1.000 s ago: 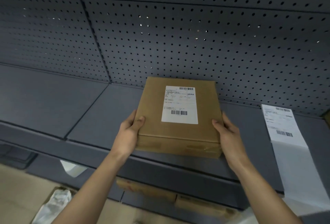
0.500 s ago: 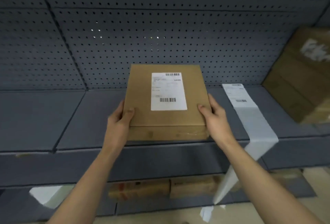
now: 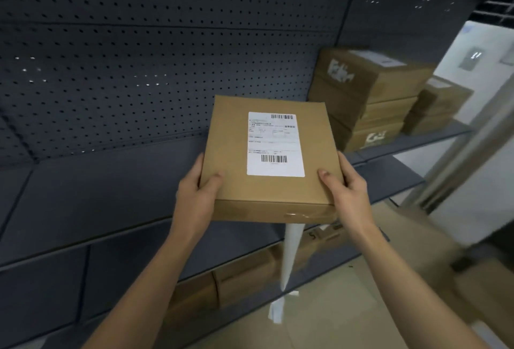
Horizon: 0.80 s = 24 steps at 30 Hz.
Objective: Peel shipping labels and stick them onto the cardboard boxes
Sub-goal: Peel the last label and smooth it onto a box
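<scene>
The person's left hand (image 3: 197,193) and right hand (image 3: 347,193) grip the flat brown cardboard box (image 3: 228,140) by its 2 side edges, thumbs pressed on top near the front corners and fingers wrapped round the sides. The white rectangular shipping label (image 3: 274,144) sits stuck flat on top, just beyond the thumbs. Because both holds are at the near end, the far end could dip and slide out. The white paper backing strip (image 3: 290,254) hanging below the grip might snag it. Under the hands runs a dark grey metal shelf (image 3: 111,195), backed by grey perforated panelling (image 3: 139,56). Beyond the right hand stands a stack of brown cartons (image 3: 372,92), with a pale floor (image 3: 347,307) below.
</scene>
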Available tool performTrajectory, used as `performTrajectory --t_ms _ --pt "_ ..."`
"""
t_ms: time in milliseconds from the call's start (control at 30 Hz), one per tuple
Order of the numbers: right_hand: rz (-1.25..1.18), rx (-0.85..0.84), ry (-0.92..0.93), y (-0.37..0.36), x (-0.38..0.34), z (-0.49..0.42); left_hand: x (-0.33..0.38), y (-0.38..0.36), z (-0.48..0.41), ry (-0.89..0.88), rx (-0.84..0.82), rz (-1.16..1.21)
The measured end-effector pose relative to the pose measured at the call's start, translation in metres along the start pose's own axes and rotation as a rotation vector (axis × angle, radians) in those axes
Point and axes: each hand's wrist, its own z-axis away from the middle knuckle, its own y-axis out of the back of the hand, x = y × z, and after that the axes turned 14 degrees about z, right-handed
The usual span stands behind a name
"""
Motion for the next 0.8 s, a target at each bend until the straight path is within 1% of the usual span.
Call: performTrajectory --t_ms 167,333,500,667,800 --pt "0.008 0.138 -0.047 0.084 0.033 0.015 -0.006 -0.088 0.009 0.000 -0.157 -0.045" --pt "-0.003 0.280 -0.078 0.189 0.069 0.035 -0.024 -0.203 0.029 0.038 -0.294 -0.008" --pt "-0.011 0.382 -0.138 0.294 0.120 0.047 -0.052 -0.319 0.051 0.071 -0.401 -0.014" --pt "0.048 0.448 -0.179 0.371 0.167 0.044 -0.074 -0.408 0.063 0.116 -0.455 -0.027" --pt "0.049 0.480 -0.207 0.411 0.194 0.028 -0.085 -0.460 0.058 0.136 -0.487 -0.057"
